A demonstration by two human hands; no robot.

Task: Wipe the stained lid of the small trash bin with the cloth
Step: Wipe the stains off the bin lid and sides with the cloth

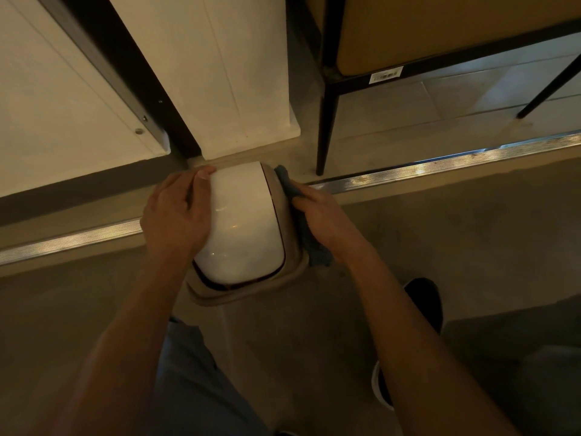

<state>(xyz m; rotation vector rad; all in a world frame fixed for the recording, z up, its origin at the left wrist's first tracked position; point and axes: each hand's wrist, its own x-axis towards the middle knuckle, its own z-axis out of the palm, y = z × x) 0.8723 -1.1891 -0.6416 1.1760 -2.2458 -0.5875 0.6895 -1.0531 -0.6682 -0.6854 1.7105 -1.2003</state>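
Observation:
A small trash bin stands on the floor in the middle of the view, with a white domed swing lid [243, 221] set in a beige rim [292, 272]. My left hand [176, 215] lies over the lid's left side, thumb at the far edge, fingers wrapped over the curve. My right hand [320, 215] grips a dark blue cloth [311, 243] and holds it against the bin's right rim. The cloth sticks out past my fingers at the far end and hangs down near my wrist.
A white cabinet [220, 73] stands just behind the bin. A black-legged chair [327, 121] is at the back right. A metal floor strip [440, 165] runs across behind the bin. My shoes [424, 297] are at the lower right.

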